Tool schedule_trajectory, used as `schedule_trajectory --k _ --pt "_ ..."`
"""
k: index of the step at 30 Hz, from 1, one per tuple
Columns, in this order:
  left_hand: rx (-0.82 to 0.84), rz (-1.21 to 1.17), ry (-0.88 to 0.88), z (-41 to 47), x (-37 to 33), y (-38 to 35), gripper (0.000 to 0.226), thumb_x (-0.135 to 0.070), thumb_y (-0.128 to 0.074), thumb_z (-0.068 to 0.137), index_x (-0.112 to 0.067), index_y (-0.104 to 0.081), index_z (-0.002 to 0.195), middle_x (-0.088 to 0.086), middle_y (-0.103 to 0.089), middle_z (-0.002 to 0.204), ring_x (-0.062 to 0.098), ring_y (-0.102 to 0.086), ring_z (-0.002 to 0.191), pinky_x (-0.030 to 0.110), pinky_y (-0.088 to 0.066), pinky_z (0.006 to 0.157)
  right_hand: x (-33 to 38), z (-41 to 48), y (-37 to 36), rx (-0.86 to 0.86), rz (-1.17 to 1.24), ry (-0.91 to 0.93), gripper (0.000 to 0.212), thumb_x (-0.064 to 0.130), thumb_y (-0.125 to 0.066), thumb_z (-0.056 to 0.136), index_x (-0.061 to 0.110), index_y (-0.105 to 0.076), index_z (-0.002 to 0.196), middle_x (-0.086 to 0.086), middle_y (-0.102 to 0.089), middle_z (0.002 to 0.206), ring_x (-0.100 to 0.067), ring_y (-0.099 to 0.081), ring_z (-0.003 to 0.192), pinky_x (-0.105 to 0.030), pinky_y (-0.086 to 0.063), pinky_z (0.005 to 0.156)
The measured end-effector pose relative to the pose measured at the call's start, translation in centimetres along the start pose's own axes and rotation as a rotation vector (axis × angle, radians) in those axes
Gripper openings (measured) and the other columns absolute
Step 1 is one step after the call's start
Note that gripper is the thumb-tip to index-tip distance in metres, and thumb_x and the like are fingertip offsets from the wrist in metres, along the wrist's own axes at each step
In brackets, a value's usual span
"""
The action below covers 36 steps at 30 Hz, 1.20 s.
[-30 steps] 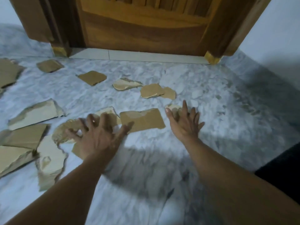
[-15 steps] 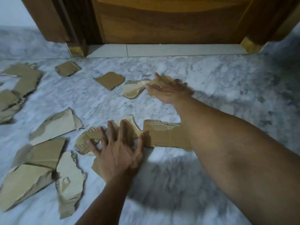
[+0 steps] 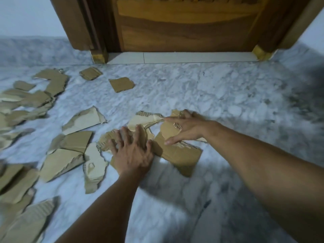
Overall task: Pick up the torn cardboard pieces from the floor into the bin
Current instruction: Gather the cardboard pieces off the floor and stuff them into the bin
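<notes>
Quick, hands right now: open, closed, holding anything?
Left hand: open, fingers spread, pressing on cardboard pieces.
Right hand: open, straight fingers resting on the pieces.

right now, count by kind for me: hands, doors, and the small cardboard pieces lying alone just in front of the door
hands: 2, the left hand and the right hand
door: 1
small cardboard pieces alone near it: 2
total: 5

Bare left grip (image 3: 131,153) and right grip (image 3: 188,128) on bare forearms (image 3: 105,207).
</notes>
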<state>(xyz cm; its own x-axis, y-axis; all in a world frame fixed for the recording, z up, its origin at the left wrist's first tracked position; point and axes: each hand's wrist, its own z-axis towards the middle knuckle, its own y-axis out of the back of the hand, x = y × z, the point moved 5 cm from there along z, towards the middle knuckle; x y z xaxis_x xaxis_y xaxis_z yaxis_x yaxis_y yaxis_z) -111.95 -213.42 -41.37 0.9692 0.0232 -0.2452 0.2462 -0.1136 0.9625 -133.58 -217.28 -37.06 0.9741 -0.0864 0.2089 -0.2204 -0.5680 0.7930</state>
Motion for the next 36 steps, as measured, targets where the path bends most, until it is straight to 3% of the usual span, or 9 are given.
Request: schedule_trajectory --k 7,10,13,15,18,23,26,30,36 --pt "-0.036 -0.058 -0.173 -8.6 2.9 1.0 0.069 -0.059 -0.012 0.094 -0.038 -0.029 0.157 0.012 -0.025 0.165 0.033 -0.020 0.150 0.043 -0.006 0.121 2.7 -9.7 -8.8 -0.110 -0.014 -0.044 0.104 0.087 -0.058 0.072 0.059 0.001 0.153 -0.007 0.013 0.168 -0.032 0.014 0.155 -0.063 -0.002 0.119" --pt "-0.162 -0.243 -0.232 -10.3 4.0 2.5 0.063 -0.052 -0.027 0.092 -0.016 -0.057 0.135 0.020 -0.055 0.131 0.039 -0.046 0.120 0.046 -0.032 0.104 4.1 -13.3 -11.8 -0.105 0.064 -0.053 0.115 0.089 -0.063 0.063 0.055 -0.001 0.153 -0.005 0.016 0.167 -0.035 0.015 0.154 -0.066 -0.002 0.119" --pt "-0.225 -0.136 -0.269 -9.0 4.7 3.9 0.061 -0.055 -0.036 0.090 -0.018 -0.049 0.137 0.016 -0.049 0.139 0.038 -0.044 0.126 0.050 -0.036 0.105 5.3 -14.6 -14.0 -0.097 0.032 -0.081 0.120 0.090 -0.064 0.057 0.045 -0.005 0.152 -0.001 0.012 0.166 -0.040 0.008 0.153 -0.073 -0.009 0.114" --pt "-0.081 -0.002 -0.392 -7.3 4.2 3.9 0.072 -0.062 -0.026 0.092 -0.033 -0.023 0.158 0.011 -0.020 0.166 0.037 -0.018 0.151 0.055 -0.016 0.120 5.7 -14.8 -14.2 -0.164 0.016 -0.076 0.111 0.086 -0.061 0.059 0.042 -0.011 0.147 -0.003 -0.008 0.160 -0.039 -0.009 0.149 -0.071 -0.020 0.110" --pt "0.171 0.130 -0.549 -6.0 3.8 2.0 0.066 -0.066 -0.010 0.096 -0.048 0.006 0.156 0.000 0.014 0.169 0.031 0.011 0.155 0.057 0.004 0.123 5.8 -16.0 -14.0 -0.220 -0.016 -0.040 0.098 0.076 -0.060 0.071 0.041 -0.013 0.149 -0.004 -0.024 0.151 -0.034 -0.022 0.142 -0.061 -0.029 0.107" --pt "-0.013 0.170 -0.573 -6.6 3.8 2.1 0.065 -0.064 -0.019 0.091 -0.036 -0.042 0.144 0.012 -0.034 0.156 0.031 -0.020 0.150 0.057 -0.012 0.120 5.3 -17.6 -13.8 -0.250 -0.011 -0.112 0.091 0.078 -0.054 0.072 0.050 -0.015 0.150 -0.010 -0.029 0.145 -0.038 -0.027 0.135 -0.056 -0.031 0.104" --pt "0.041 0.209 -0.682 -6.7 2.9 1.8 0.082 -0.062 -0.015 0.083 -0.017 -0.033 0.149 0.015 -0.022 0.162 0.028 -0.010 0.154 0.054 -0.005 0.123 5.0 -18.4 -14.4 -0.166 0.125 -0.162 0.116 0.099 -0.054 0.053 0.057 -0.008 0.151 -0.003 -0.016 0.153 -0.036 -0.014 0.143 -0.056 -0.025 0.112" --pt "0.023 0.161 -0.731 -7.0 2.6 1.7 0.086 -0.081 -0.013 0.086 -0.034 -0.017 0.157 0.001 -0.022 0.165 0.028 -0.024 0.148 0.050 -0.023 0.115 3.6 -20.0 -15.0 -0.077 0.354 -0.252 0.112 0.096 -0.059 0.057 0.066 -0.002 0.150 0.005 0.019 0.168 -0.033 0.017 0.154 -0.063 -0.004 0.120" --pt "-0.105 0.201 -0.633 -8.1 3.0 1.6 0.082 -0.089 -0.026 0.079 -0.026 -0.051 0.124 0.009 -0.048 0.123 0.032 -0.045 0.112 0.048 -0.037 0.089 3.0 -21.1 -16.0 -0.157 0.195 -0.410 0.132 0.080 -0.080 0.052 0.033 -0.009 0.153 -0.012 -0.027 0.142 -0.039 -0.031 0.132 -0.055 -0.037 0.103"
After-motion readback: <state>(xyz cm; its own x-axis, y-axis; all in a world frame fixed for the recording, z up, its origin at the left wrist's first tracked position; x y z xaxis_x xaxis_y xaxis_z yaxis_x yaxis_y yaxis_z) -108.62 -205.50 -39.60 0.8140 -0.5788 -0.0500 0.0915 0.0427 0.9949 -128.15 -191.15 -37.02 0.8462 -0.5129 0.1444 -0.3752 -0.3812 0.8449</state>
